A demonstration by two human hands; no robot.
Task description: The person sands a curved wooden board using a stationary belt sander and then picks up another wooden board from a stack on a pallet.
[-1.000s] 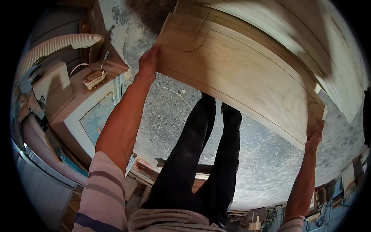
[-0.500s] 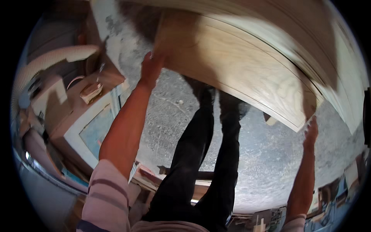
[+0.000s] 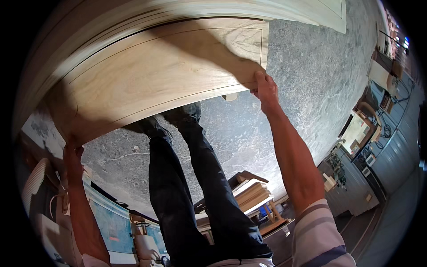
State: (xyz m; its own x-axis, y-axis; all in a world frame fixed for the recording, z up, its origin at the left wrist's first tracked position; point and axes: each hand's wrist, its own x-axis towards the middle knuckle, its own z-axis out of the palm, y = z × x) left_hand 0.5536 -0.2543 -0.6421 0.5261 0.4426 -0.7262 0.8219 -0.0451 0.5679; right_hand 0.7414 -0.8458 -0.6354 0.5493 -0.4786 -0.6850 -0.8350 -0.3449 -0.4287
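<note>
A wide pale wooden panel point(image 3: 178, 66) with a thin line grooved near its edges lies across the view in front of my feet. My right hand point(image 3: 267, 91) grips its near right corner, thumb on the upper face and fingers curled at the edge. At the near left corner, my left hand point(image 3: 73, 153) is closed on the edge, partly in shadow. Beyond the panel, close along its far edge, runs a larger pale wooden piece with moulded lines point(image 3: 307, 13). A small wood block point(image 3: 230, 96) shows beneath the panel's near edge.
My dark shoes point(image 3: 190, 111) stand on the rough grey concrete floor point(image 3: 307, 89) by the panel's near edge. Stacked boards point(image 3: 251, 196) lie behind my legs. A bluish framed panel point(image 3: 109, 218) is at lower left. Benches with cables and tools point(image 3: 378, 115) line the right.
My view has turned, so the panel now appears farther left and slants the other way. My right hand has come from beside the right corner to a thumb-over grip. My left hand stays at the left corner.
</note>
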